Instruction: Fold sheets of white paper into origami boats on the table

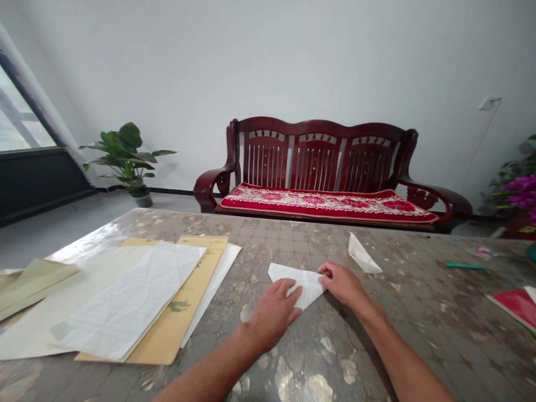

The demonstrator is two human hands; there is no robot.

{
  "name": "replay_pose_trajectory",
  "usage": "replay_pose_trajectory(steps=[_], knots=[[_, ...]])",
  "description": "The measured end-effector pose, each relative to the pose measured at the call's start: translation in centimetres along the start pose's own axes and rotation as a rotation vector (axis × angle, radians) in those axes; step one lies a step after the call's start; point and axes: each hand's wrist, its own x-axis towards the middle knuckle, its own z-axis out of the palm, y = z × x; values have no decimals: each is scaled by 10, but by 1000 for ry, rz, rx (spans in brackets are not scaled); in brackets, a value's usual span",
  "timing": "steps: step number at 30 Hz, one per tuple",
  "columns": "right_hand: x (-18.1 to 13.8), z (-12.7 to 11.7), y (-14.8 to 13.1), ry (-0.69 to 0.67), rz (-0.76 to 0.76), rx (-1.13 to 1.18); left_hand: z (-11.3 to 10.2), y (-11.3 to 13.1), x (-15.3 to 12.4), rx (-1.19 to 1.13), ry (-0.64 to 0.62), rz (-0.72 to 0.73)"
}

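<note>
A folded piece of white paper (pixel 307 283) lies on the patterned table in front of me, with a pointed lower edge. My left hand (pixel 276 307) rests on its lower left side, fingers spread and thumb apart. At the paper's right corner, my right hand (pixel 338 281) pinches the edge between thumb and fingers. Just beyond that hand sits a small folded paper shape (pixel 363 254), apart from both hands. Part of the white paper is hidden under my left fingers.
Loose white sheets (pixel 134 296) overlap a tan notepad (pixel 167 335) at left, beside a yellowish folded paper (pixel 33 287). A green pen (pixel 465 266) and a red booklet (pixel 517 307) lie at right. Behind the table (pixel 293 363) stand a wooden bench (pixel 316 156) and a potted plant (pixel 129 156).
</note>
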Motion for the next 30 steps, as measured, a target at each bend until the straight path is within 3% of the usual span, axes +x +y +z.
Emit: replay_pose_trajectory(steps=[6, 14, 22, 30], knots=[[0, -1, 2, -72, -148, 49, -4, 1, 0, -61, 16, -50], [-10, 0, -28, -13, -190, -165, -7, -6, 5, -149, 33, -53], [-23, 14, -20, 87, -276, -204, -8, -12, 11, -256, 75, -90], [-28, 16, -19, 151, -193, -242, -6, -11, 8, -211, 75, -82]])
